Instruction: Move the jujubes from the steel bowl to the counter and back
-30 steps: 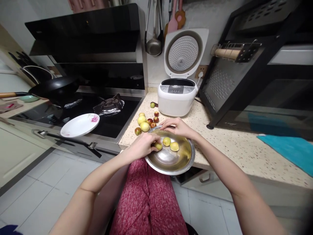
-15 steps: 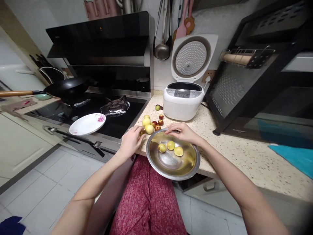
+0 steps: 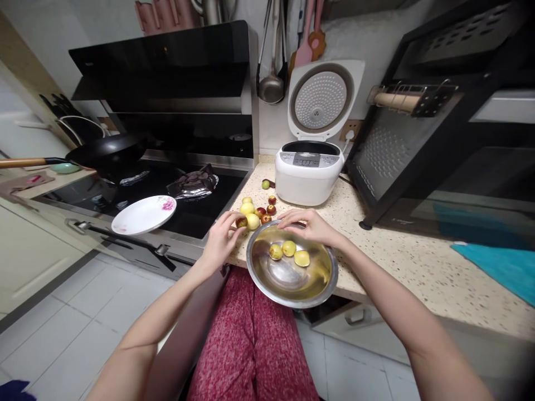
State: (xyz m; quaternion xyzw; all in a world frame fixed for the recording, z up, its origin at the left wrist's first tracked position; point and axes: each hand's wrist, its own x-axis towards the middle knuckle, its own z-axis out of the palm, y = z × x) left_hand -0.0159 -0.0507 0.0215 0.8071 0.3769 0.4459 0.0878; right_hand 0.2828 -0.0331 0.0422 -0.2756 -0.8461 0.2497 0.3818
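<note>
My left hand point(image 3: 220, 239) is at the counter's front edge, thumb and fingertips closed around a brown-green jujube point(image 3: 241, 221). Just right of it, yellow-green jujubes point(image 3: 247, 208) and reddish-brown jujubes point(image 3: 266, 219) lie in a loose cluster. With the fingers of my right hand point(image 3: 307, 225) I grip the far rim of a shallow steel bowl point(image 3: 292, 295); part of that grip is hidden. The bowl tilts towards me and overhangs the counter's front edge. Inside it are three yellow-green jujubes point(image 3: 288, 248).
Behind the cluster stands a white rice cooker point(image 3: 307, 181), lid up. One green jujube point(image 3: 266, 184) lies beside it. On the left, a white plate point(image 3: 144, 215) rests at the front of the stove point(image 3: 217, 209), and a black wok point(image 3: 111, 147) sits farther back. A black oven point(image 3: 418, 167) stands right.
My left hand has shifted slightly, and more of the brown-green jujube shows between its fingers. The right hand stays on the bowl rim. The whole view has moved a little.
</note>
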